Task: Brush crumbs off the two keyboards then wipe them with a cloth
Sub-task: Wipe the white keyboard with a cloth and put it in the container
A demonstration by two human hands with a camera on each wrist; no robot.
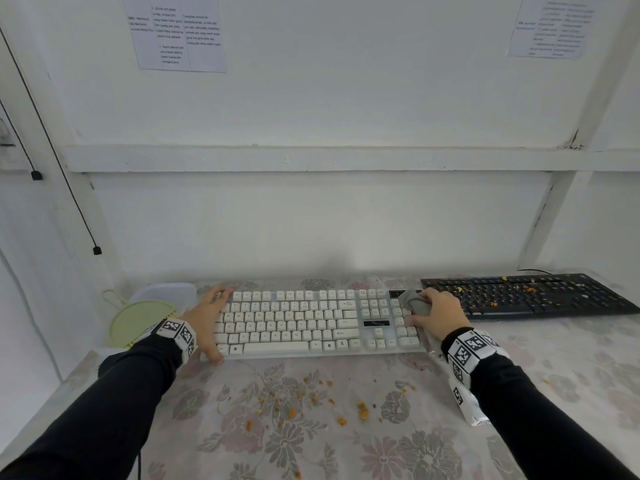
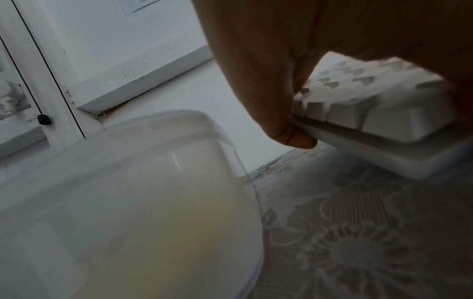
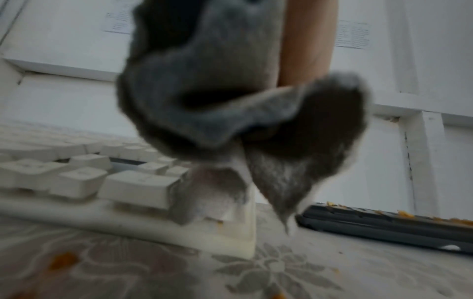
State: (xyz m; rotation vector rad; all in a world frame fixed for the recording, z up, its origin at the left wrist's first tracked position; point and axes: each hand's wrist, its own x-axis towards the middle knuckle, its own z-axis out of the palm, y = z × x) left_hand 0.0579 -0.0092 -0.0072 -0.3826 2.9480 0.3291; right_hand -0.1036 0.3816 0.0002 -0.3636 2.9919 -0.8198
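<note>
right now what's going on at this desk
A person is cleaning keyboards. Their right hand grips a grey cloth on the right end of the white keyboard, while the left hand holds its left end. The black keyboard beside it is strewn with orange crumbs; more lie on the floral tablecloth.
</note>
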